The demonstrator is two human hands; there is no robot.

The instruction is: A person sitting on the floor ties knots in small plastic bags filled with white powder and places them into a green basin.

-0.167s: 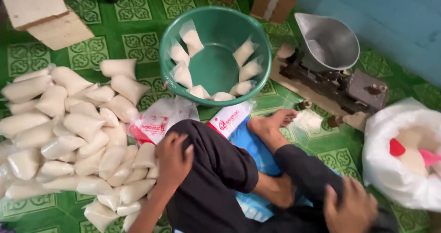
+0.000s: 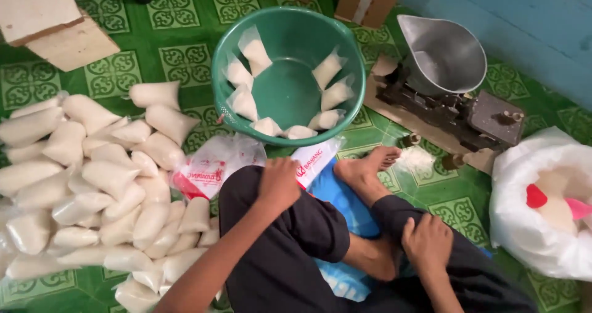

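Green basin with small filled bags

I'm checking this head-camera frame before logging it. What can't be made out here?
- Blue sheet, head view: mostly hidden under the person's legs.
- Pile of white filled bags: cut off by the left and bottom edges, so no count.
- Red scoop in the white sack: partly buried; the sack runs off the right edge.
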